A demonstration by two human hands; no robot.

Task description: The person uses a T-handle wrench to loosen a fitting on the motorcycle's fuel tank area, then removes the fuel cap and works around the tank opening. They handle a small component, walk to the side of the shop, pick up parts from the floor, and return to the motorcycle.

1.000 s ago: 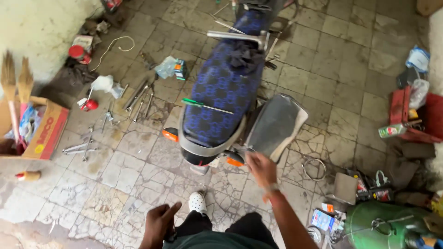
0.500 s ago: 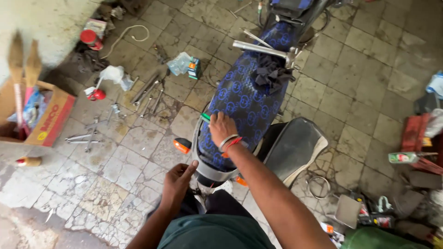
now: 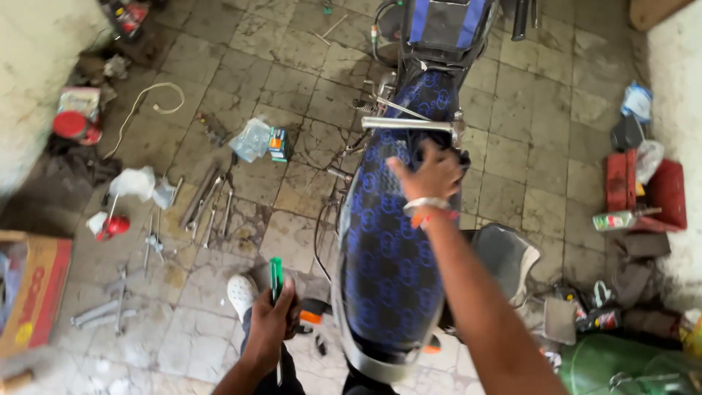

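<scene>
A motorcycle with a blue-and-black patterned seat cover (image 3: pixel 387 256) stands in front of me, its rear end nearest. My right hand (image 3: pixel 431 175) reaches forward and rests on the front part of the seat, just behind a silver metal bar (image 3: pixel 409 124). My left hand (image 3: pixel 270 325) is shut on a green-handled screwdriver (image 3: pixel 276 272), held upright to the left of the seat's rear. An orange indicator lamp (image 3: pixel 311 316) sits beside that hand. My white shoe (image 3: pixel 241 292) shows below.
Several wrenches and metal tools (image 3: pixel 208 208) lie on the tiled floor at left, with a red can (image 3: pixel 113 227), a plastic bag (image 3: pixel 252 139) and a cardboard box (image 3: pixel 36 289). A grey side panel (image 3: pixel 512 256), a red box (image 3: pixel 643 190) and a green tank (image 3: pixel 621 366) lie right.
My right hand moved forward along the seat from its rear to its front. My left hand now holds the green screwdriver, which had lain on the seat a second ago.
</scene>
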